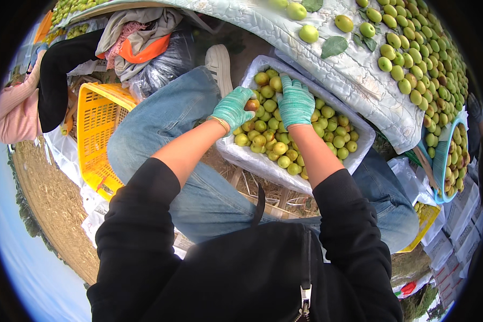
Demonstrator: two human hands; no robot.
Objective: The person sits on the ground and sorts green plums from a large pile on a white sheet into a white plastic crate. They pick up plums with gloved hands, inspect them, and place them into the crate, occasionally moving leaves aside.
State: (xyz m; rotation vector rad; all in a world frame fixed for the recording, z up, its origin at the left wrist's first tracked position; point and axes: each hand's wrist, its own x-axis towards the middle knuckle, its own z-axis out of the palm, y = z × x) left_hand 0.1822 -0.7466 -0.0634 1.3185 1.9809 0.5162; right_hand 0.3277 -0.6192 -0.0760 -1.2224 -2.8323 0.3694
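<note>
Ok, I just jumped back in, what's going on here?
A seated person in green gloves is handling jujube-like fruit in a plastic-lined box. Their left hand holds a reddish-brown fruit; their right hand is over the box's far side, its palm hidden. More fruit lies on a quilted cloth beyond. A yellow crate stands at left.

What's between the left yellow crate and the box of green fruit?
In the head view, the person's left leg in jeans, their left forearm crossing above it.
</note>
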